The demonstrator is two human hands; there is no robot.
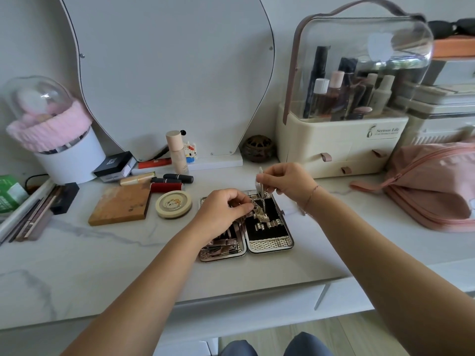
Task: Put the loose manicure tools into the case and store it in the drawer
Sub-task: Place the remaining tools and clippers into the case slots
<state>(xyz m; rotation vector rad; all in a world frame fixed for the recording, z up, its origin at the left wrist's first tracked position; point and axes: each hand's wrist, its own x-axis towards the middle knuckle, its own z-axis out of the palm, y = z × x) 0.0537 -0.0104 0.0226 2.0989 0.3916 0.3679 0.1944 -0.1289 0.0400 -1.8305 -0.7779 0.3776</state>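
The case [270,244] lies on the table [102,265], with everything else placed around it.
Tools [226,244] fill the case's left half, under my left hand [226,205]; my right hand [285,181] holds tweezers [261,192] above its right half. Left of the case sits a compact [174,203], a palette [119,205] beyond it, lipsticks [167,186] behind both. The mirror [174,73] stands behind the case, the organizer [341,142] behind-right, a pouch [431,186] to the right.

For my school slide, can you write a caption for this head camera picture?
The left hand and right hand hold manicure tools over the open case on the table.
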